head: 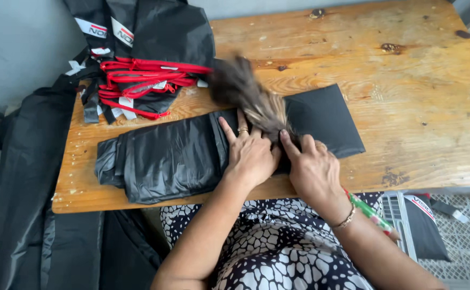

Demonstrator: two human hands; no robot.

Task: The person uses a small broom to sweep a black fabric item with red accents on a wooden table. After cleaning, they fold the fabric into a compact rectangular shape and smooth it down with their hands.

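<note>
One folded black fabric piece (192,153) lay on the wooden surface (406,107), one stack of black-and-red bags (138,64) behind it. The left hand (251,156) pressed flat, fingers spread; the right hand (312,172) pressed beside it, fingers loosely curled.

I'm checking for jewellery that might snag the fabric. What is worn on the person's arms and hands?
Both arms are bare, no sleeves. The left hand has a gold ring on one finger. The right hand also has a ring, plus a thin gold bracelet at the wrist.

glossy black cloth (165,156), knotty wooden table (406,107)
</note>
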